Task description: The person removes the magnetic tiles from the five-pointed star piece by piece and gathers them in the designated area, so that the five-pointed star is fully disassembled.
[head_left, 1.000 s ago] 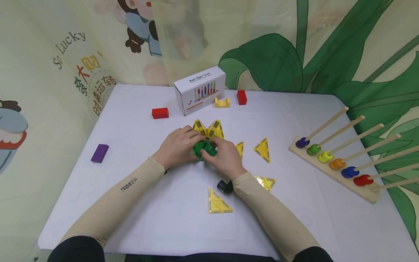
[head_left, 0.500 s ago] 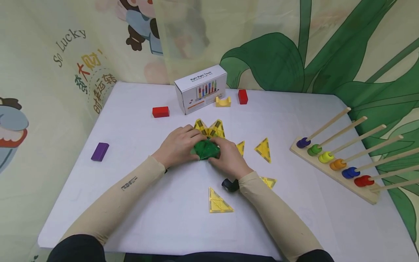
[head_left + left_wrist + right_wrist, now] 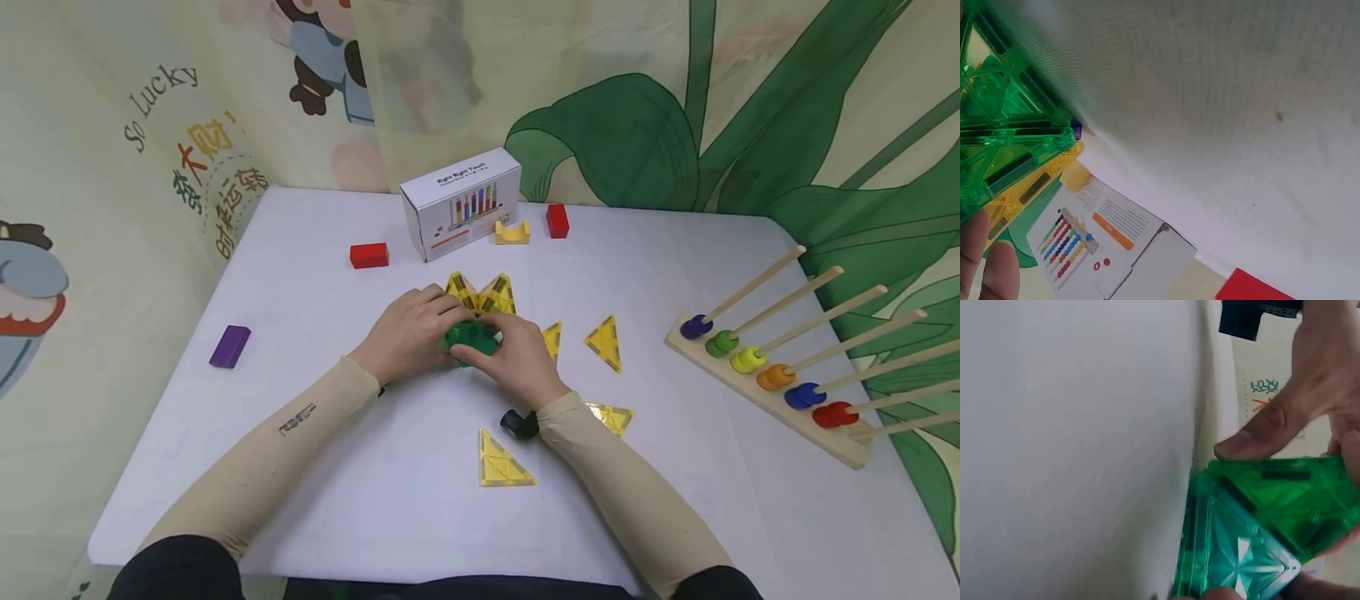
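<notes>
Both hands are at a cluster of translucent green magnetic tiles point(image 3: 471, 335) near the table's middle. My left hand point(image 3: 416, 327) grips its left side; in the right wrist view the left thumb point(image 3: 1250, 440) lies along the top edge of a green tile point(image 3: 1291, 494). My right hand point(image 3: 521, 354) holds the right side, thumb across the front. In the right wrist view a teal-green tile point(image 3: 1241, 550) leans against the greener one, with fingertips at its lower edge. Yellow triangular tiles point(image 3: 497, 296) stand right behind the green ones, their lower parts hidden.
Loose yellow triangle tiles point(image 3: 504, 462) lie to the front and right. A white box point(image 3: 461, 208), red blocks point(image 3: 369, 256) and a yellow arch block point(image 3: 512, 233) stand at the back. At left is a purple block point(image 3: 229, 347), at right a wooden peg board with beads point(image 3: 772, 383).
My right hand shifts right and then back left, its thumb again crossing the front of the green tiles. My left hand keeps its place, and the loose tiles stay where they were.
</notes>
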Motion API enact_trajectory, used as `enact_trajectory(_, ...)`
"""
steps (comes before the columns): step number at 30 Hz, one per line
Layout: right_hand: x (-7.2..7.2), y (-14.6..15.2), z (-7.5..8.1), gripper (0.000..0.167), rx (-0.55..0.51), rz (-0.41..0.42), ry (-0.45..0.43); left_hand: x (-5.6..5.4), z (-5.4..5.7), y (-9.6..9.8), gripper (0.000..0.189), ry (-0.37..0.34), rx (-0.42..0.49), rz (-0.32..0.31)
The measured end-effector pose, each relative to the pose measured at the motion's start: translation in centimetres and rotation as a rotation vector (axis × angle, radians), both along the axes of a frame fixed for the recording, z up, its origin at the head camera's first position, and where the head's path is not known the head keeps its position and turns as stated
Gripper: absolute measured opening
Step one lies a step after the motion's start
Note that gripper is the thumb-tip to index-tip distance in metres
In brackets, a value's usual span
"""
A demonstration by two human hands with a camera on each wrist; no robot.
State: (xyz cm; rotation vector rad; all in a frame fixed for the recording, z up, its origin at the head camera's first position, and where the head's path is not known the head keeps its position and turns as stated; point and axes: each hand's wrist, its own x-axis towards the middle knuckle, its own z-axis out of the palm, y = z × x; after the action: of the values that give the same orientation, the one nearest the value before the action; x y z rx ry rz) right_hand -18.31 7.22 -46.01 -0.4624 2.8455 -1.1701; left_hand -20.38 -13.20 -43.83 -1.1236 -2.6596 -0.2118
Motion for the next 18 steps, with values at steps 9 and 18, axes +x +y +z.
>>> enact_trajectory(9,0.6,-1.0,0.3,0.07,0.088,-0.102,0.073,0.1,0.1,0.1,0.052,0.033,-0.02,-0.005)
enact_trajectory(18,0.5,-1.3,0.3,0.045,0.175,-0.06,0.17,0.0,-0.1,0.0,0.053,0.059,-0.027,-0.021)
